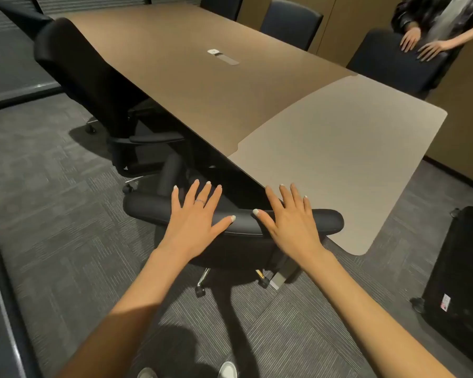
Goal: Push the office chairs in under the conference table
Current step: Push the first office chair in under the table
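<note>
Both hands lie flat and spread wide, palms down, on the top edge of a black office chair's backrest [243, 222], gripping nothing. The left hand [195, 216] has its fingers fanned forward over the backrest and wears a thin ring on one finger; the right hand [290, 219] sits just beside it, its fingertips reaching over the near edge of the conference table [339, 159]. This chair stands tight against the table's near corner, its seat tucked beneath the top, with its chrome base and castors visible on the grey carpet [52, 214] below. The tabletop is brown along most of its length and paler at the near end section. A second black chair [88, 77], tall-backed with an armrest, stands along the left side of the table, its back close to the table edge. In the middle of the tabletop lies a small white and grey device [221, 56]; any marking on it is too small to read. Dark blue chairs [290, 23] line the far side, and another person's hands [421, 45] rest on the back of one at the far right. A black case [459, 268] lies on the floor at right, bearing a small white label with red print that cannot be read.
</note>
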`<move>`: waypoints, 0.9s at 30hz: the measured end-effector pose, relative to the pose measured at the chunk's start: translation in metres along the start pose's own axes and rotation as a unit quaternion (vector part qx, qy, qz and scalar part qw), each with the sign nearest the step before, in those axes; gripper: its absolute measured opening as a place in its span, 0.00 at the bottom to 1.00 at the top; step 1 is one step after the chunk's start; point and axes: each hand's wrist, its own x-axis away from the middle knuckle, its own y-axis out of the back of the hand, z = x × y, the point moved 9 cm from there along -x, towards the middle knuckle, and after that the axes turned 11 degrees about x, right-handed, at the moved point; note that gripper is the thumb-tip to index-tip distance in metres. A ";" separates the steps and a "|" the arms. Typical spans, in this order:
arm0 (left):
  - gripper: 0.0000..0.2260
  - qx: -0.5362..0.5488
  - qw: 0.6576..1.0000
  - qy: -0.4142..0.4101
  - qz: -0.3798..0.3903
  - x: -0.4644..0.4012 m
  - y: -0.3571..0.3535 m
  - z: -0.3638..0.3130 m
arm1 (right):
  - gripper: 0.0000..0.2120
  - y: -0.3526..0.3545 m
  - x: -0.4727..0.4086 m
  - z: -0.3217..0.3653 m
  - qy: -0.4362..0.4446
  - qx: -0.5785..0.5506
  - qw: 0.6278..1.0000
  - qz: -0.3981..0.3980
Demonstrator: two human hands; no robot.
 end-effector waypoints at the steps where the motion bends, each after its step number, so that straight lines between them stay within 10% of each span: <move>1: 0.39 -0.001 1.000 0.002 0.006 0.000 -0.001 0.001 | 0.36 -0.001 0.000 -0.001 -0.002 0.002 1.000 0.003; 11: 0.46 0.031 0.999 -0.027 -0.013 -0.005 -0.009 0.008 | 0.48 -0.013 -0.001 -0.004 0.009 0.022 1.000 -0.005; 27: 0.32 -0.008 0.991 -0.126 -0.043 -0.005 -0.007 0.012 | 0.46 -0.016 0.004 0.010 0.053 0.067 0.996 -0.005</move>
